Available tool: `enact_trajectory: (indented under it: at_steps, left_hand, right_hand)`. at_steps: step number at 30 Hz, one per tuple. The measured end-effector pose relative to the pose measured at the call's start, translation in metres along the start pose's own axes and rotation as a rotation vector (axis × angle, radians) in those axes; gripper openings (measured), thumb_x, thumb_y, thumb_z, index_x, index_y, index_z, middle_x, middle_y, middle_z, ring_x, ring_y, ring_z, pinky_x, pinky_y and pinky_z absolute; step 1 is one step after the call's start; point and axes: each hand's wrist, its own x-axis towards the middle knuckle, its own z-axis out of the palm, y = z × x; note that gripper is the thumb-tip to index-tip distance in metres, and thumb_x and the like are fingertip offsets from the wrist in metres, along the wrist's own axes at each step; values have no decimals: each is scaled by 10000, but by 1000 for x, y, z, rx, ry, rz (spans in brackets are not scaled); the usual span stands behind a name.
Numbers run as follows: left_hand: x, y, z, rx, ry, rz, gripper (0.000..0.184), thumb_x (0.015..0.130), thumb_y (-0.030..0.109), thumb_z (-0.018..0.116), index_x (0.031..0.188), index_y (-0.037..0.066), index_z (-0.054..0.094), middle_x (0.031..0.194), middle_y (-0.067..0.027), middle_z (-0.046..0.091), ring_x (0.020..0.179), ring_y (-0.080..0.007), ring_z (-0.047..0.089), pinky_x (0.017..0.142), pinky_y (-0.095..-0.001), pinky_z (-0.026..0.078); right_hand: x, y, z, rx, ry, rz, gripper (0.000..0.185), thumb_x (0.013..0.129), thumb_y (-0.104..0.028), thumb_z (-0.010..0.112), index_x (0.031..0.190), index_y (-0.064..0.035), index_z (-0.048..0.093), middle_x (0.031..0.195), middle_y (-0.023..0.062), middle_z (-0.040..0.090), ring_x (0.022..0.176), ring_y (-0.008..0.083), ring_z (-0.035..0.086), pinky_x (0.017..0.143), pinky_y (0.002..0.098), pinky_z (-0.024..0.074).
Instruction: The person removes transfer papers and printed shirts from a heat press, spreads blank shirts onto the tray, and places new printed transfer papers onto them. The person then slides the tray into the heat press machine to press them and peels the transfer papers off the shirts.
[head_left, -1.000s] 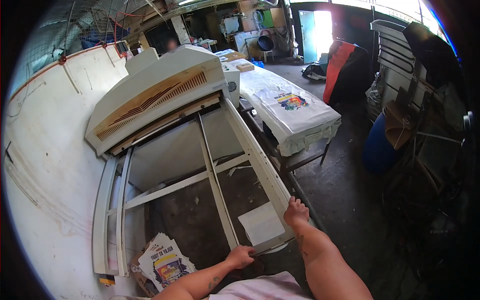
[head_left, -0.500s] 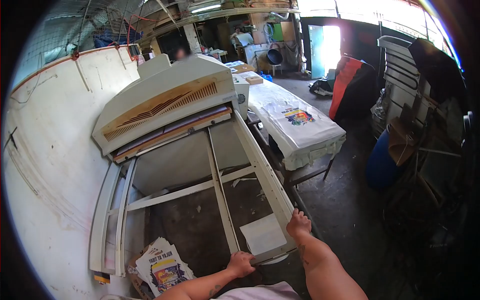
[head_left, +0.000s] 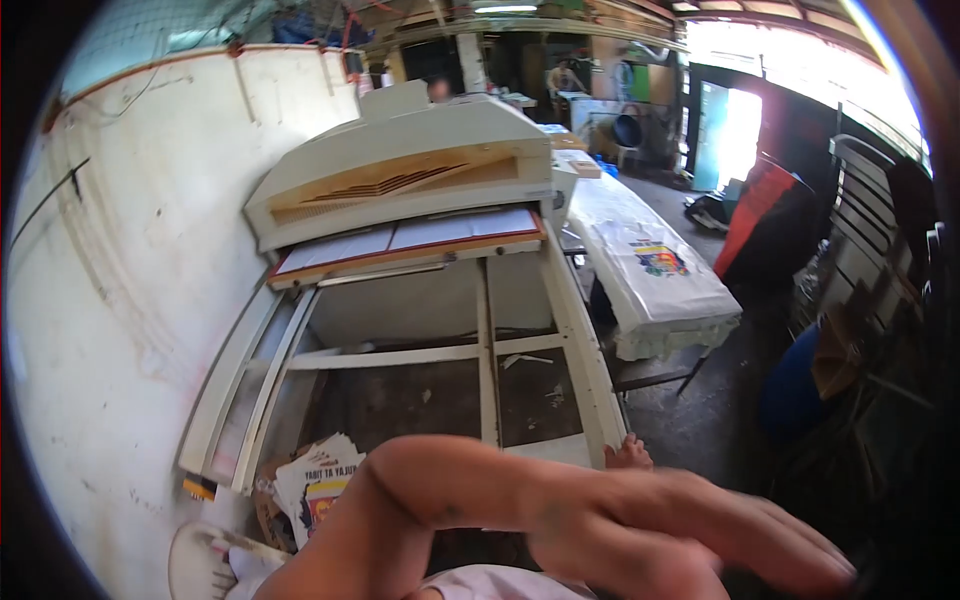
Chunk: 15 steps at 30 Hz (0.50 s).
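Note:
My left hand (head_left: 700,525) reaches across my body to the right, above my right forearm. Its fingers are stretched out and smeared by motion, and it holds nothing that I can see; whether it touches the forearm I cannot tell. My right hand (head_left: 628,453) is at the near right end of the heat press's pale side rail (head_left: 580,350), fingers bent at its edge. My left arm hides most of the right arm. Farther back, a flat tray (head_left: 420,252) with white sheets (head_left: 465,228) on it sticks out from under the press's large cream hood (head_left: 410,150).
Printed sheets (head_left: 318,480) lie stacked low at the left, near a white plastic chair (head_left: 195,560). A long table (head_left: 640,215) with a printed white shirt (head_left: 660,258) stands right of the press. Farther right are a blue drum (head_left: 790,385) and a red and black covered object (head_left: 765,225).
My left hand has left the front bar of the frame and swung across to the right. The tray has come farther out from under the hood. My view has shifted left.

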Motion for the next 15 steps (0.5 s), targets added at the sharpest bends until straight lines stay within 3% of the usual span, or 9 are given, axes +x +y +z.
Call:
enact_trajectory:
  at_steps: [4,9,11,15]
  left_hand:
    - [35,-14,10,67,-254,120,486,972,345,459,1267,-40,489,1277,-167,517,1260,-281,411,1092,-390,240]
    - [-2,-13,-3,191,-205,-1,467,956,346,486,1213,-41,525,1217,-164,550,1215,-298,439,1071,-407,262]
    - [-52,-17,-9,301,-53,-239,575,930,417,523,1276,-42,499,1261,-147,522,1194,-236,454,1048,-446,276]
    - [-197,-56,21,54,488,-1016,575,908,373,601,1334,15,455,1289,-102,515,1199,-180,448,1042,-380,319]
  right_hand:
    - [0,-6,-3,-15,22,-6,590,873,-496,539,1242,-46,444,1169,167,552,1063,352,580,882,440,475]
    - [1,2,-2,-22,-21,4,650,865,-518,534,1291,-41,423,1186,164,544,1070,342,580,885,432,476]
    - [1,4,-7,-7,-62,-13,692,853,-550,533,1300,-35,417,1196,173,537,1072,340,580,881,432,481]
    - [-4,7,-1,26,5,-30,717,847,-578,527,1294,-29,413,1192,181,536,1075,348,577,884,432,482]
